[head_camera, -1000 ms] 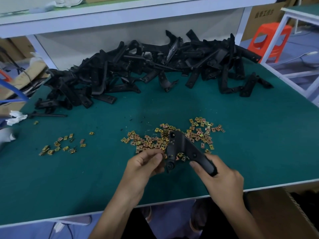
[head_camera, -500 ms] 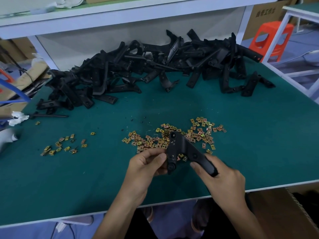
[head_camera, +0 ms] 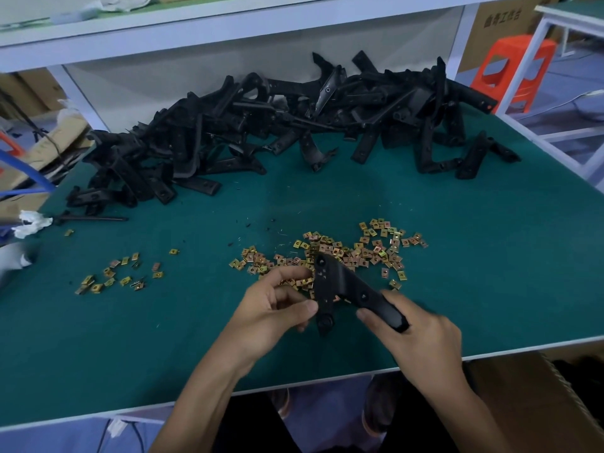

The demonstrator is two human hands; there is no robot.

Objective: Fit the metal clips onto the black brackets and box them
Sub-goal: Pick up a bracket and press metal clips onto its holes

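Note:
A black bracket (head_camera: 340,286) is held just above the green table, over a scatter of brass-coloured metal clips (head_camera: 356,251). My right hand (head_camera: 421,335) grips the bracket's lower right arm. My left hand (head_camera: 274,308) has its thumb and fingers curled against the bracket's left leg; whether a clip is pinched there is hidden. A smaller group of clips (head_camera: 121,277) lies to the left. A large heap of black brackets (head_camera: 277,125) fills the back of the table.
A cardboard box (head_camera: 536,397) stands below the table's front edge at the right. A white shelf frame (head_camera: 228,14) runs over the heap. A thin black tool (head_camera: 94,220) and white rag (head_camera: 31,222) lie at the left edge. An orange stool (head_camera: 516,70) stands beyond the table.
Both hands stay on the bracket in nearly the same place. My left fingers have shifted slightly along the bracket's left leg.

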